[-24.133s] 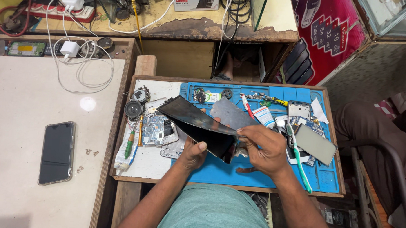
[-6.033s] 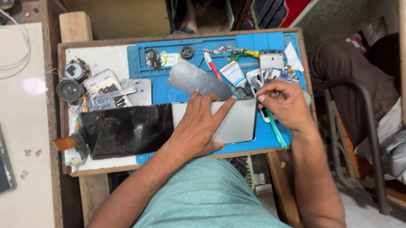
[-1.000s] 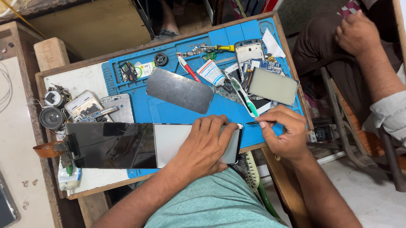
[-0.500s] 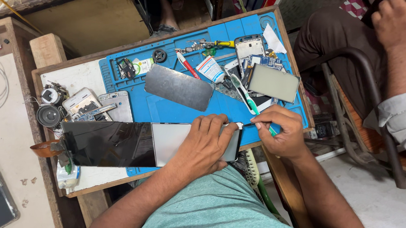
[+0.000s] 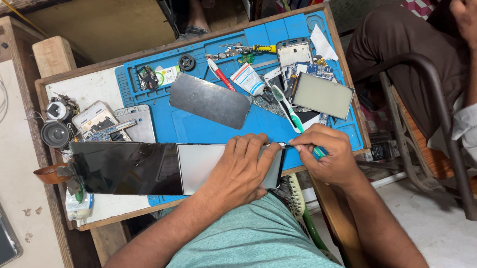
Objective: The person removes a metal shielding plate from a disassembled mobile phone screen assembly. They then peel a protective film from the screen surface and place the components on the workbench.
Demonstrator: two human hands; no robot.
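- My left hand [image 5: 240, 171] lies flat, fingers spread, pressing a pale panel [image 5: 198, 164] down at the near edge of the surface [image 5: 92, 89].
- My right hand [image 5: 327, 158] is closed in a pinch on a thin tool [image 5: 284, 145], its tip at the panel's far right corner; a green-handled tool [image 5: 318, 151] shows under the same fingers.
- A dark glass screen [image 5: 126, 167] lies just left of the panel, touching it or joined to it; I cannot tell which.
- I judge both sheets light, thin, stiff and brittle, with slick faces; I would hold them by the long edges, never flex them.
- On the blue mat [image 5: 196, 130] farther off lie a grey plate [image 5: 210, 100], a red pen [image 5: 219, 75], a tube [image 5: 248, 79] and a small display [image 5: 323, 94].
- Another person's arm [image 5: 476, 58] is at the far right.
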